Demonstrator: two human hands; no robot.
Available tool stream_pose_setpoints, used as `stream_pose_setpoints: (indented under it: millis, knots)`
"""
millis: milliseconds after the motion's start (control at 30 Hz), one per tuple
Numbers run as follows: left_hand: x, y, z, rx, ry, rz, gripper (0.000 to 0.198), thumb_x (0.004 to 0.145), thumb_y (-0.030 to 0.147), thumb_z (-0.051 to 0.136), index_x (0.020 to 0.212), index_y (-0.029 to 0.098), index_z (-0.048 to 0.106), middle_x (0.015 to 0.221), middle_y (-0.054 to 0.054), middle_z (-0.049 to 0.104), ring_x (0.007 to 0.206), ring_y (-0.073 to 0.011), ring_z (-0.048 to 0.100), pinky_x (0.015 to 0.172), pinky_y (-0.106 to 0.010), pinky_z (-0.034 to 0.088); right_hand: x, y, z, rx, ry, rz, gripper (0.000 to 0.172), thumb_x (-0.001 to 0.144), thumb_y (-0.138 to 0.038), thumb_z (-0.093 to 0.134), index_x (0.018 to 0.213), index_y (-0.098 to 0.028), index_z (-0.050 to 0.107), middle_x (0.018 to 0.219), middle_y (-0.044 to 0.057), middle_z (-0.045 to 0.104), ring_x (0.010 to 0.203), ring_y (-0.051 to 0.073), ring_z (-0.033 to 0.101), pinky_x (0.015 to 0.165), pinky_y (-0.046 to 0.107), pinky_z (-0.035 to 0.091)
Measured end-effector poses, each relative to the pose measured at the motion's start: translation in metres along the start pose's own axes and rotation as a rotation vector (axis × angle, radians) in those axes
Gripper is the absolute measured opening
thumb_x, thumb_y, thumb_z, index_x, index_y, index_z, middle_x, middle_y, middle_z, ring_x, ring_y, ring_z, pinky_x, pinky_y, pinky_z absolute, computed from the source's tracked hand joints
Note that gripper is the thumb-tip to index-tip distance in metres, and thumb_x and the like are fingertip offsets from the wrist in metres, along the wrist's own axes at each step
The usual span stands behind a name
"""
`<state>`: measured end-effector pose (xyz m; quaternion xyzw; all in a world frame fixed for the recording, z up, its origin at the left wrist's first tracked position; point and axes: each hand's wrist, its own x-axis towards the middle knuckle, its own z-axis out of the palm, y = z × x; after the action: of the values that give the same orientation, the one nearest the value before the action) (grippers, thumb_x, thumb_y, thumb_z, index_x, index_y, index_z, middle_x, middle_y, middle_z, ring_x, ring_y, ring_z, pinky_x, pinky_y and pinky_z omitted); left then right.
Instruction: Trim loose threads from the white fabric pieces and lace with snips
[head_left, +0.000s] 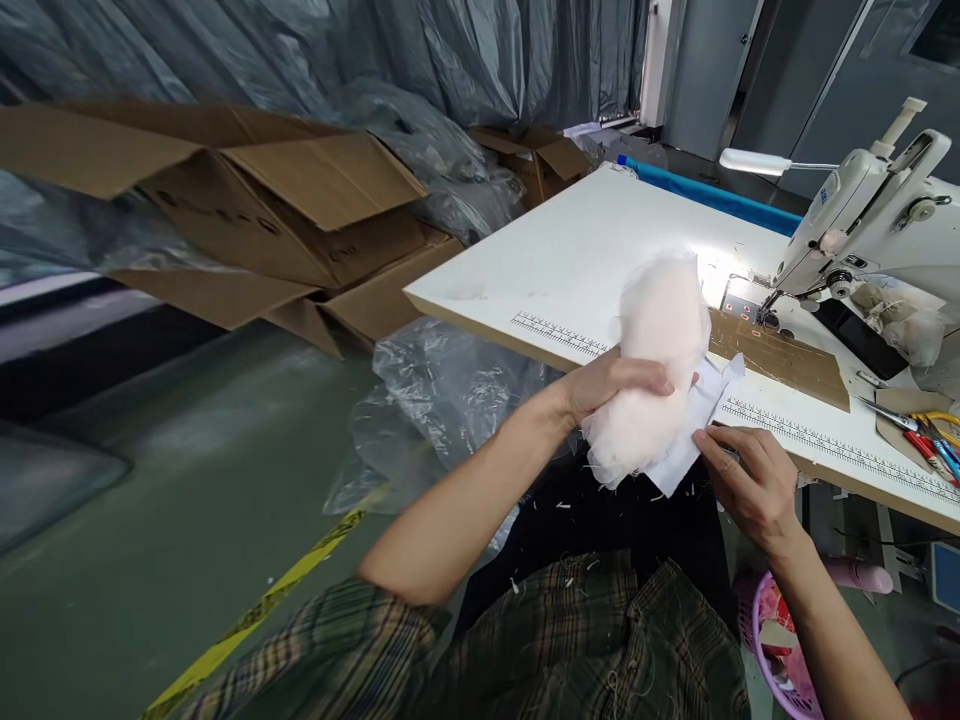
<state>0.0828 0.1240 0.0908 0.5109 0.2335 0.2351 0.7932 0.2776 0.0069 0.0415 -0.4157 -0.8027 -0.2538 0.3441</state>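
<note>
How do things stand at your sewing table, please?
Left grip around pale bundle. Right grip at edge of white sheet. Possibly in the way: brown card near the machine.

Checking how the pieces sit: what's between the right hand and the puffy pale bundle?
In the head view, a white sheet lies between the right hand and the puffy pale bundle.

From here I'm seeing a green plaid shirt [551,640] with tan lines, its left sleeve [319,650] ending near the elbow; white scraps [563,505] are dotting black bottoms [600,525].
</note>
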Motion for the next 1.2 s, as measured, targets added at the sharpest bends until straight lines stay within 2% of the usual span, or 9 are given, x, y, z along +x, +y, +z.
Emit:
stream_pose_setpoints:
  millis: [300, 400, 533, 633, 700, 767, 867, 1033, 1200]
  knots:
    - [0.004, -0.007, -0.005, 0.070, 0.002, 0.049, 0.044, 0.065, 0.024, 0.074, 0.107, 0.009, 0.069, 0.101, -0.015, 0.071, 0.099, -0.0310, 0.066, 0.082, -0.041, 0.056, -0.015, -0.007, -0.022, 0.214, -0.019, 0.114, 0.028, 0.088, -0.005, 0.064, 0.111, -0.020, 0.069, 0.092, 0.008, 0.078, 0.077, 0.018, 0.073, 0.064, 0.029, 0.059]
    - [0.005, -0.009, -0.004, 0.093, -0.001, 0.092, 0.038, 0.066, 0.022, 0.073, 0.102, 0.010, 0.070, 0.095, -0.013, 0.071, 0.095, -0.0289, 0.066, 0.081, -0.040, 0.055, -0.008, -0.021, -0.013, 0.444, 0.077, 0.375, 0.024, 0.090, -0.008, 0.063, 0.104, -0.024, 0.073, 0.098, 0.008, 0.078, 0.080, 0.019, 0.075, 0.063, 0.030, 0.061]
    - [0.006, -0.014, -0.001, 0.138, 0.040, 0.141, 0.035, 0.066, 0.023, 0.074, 0.098, 0.011, 0.071, 0.091, -0.012, 0.071, 0.086, -0.0258, 0.066, 0.073, -0.036, 0.055, 0.007, -0.035, 0.003, 0.794, 0.206, 0.874, 0.010, 0.091, -0.022, 0.064, 0.089, -0.023, 0.074, 0.080, 0.002, 0.074, 0.049, 0.011, 0.063, 0.040, 0.023, 0.047]
    - [0.007, -0.016, 0.001, 0.181, 0.104, 0.140, 0.033, 0.065, 0.025, 0.074, 0.094, 0.011, 0.072, 0.088, -0.011, 0.070, 0.080, -0.0238, 0.064, 0.067, -0.033, 0.054, 0.003, -0.047, -0.008, 1.034, 0.293, 1.007, 0.014, 0.090, -0.030, 0.067, 0.079, -0.023, 0.071, 0.074, -0.002, 0.069, 0.039, 0.005, 0.049, 0.038, 0.021, 0.038]
    - [0.008, -0.016, 0.001, 0.193, 0.108, 0.173, 0.029, 0.065, 0.025, 0.075, 0.090, 0.011, 0.072, 0.085, -0.010, 0.069, 0.077, -0.0225, 0.063, 0.064, -0.031, 0.053, -0.009, -0.058, -0.033, 1.211, 0.204, 0.981, 0.019, 0.091, -0.034, 0.066, 0.075, -0.023, 0.068, 0.073, -0.003, 0.068, 0.035, 0.004, 0.042, 0.037, 0.021, 0.034]
    - [0.007, -0.016, 0.000, 0.201, 0.089, 0.203, 0.028, 0.065, 0.024, 0.076, 0.090, 0.011, 0.072, 0.084, -0.010, 0.069, 0.078, -0.0228, 0.063, 0.064, -0.032, 0.053, -0.021, -0.068, -0.063, 1.368, -0.156, 0.857, 0.024, 0.090, -0.038, 0.066, 0.072, -0.023, 0.068, 0.064, -0.001, 0.066, 0.039, 0.008, 0.049, 0.039, 0.024, 0.039]
    - [0.007, -0.014, -0.001, 0.171, 0.070, 0.157, 0.035, 0.065, 0.024, 0.075, 0.097, 0.010, 0.071, 0.090, -0.012, 0.069, 0.085, -0.0275, 0.064, 0.069, -0.037, 0.055, -0.026, -0.068, -0.089, 1.175, -0.443, 0.689, 0.014, 0.086, -0.037, 0.071, 0.083, -0.024, 0.071, 0.069, 0.002, 0.068, 0.060, 0.017, 0.064, 0.049, 0.026, 0.049]
    - [0.008, -0.010, -0.002, 0.005, 0.042, 0.073, 0.044, 0.063, 0.025, 0.073, 0.103, 0.009, 0.069, 0.096, -0.014, 0.071, 0.090, -0.0294, 0.066, 0.075, -0.039, 0.055, 0.003, -0.026, -0.050, 0.249, -0.265, 0.384, 0.052, 0.089, -0.029, 0.065, 0.139, -0.024, 0.052, 0.128, 0.015, 0.063, 0.116, 0.031, 0.061, 0.091, 0.048, 0.052]
    - [-0.001, -0.015, -0.007, -0.160, -0.055, 0.055, 0.049, 0.063, 0.029, 0.069, 0.107, 0.008, 0.069, 0.105, -0.016, 0.073, 0.100, -0.0298, 0.066, 0.083, -0.037, 0.054, 0.018, 0.003, -0.001, -0.065, -0.324, -0.012, 0.038, 0.091, -0.008, 0.050, 0.127, -0.018, 0.060, 0.124, 0.014, 0.069, 0.126, 0.029, 0.057, 0.098, 0.046, 0.042]
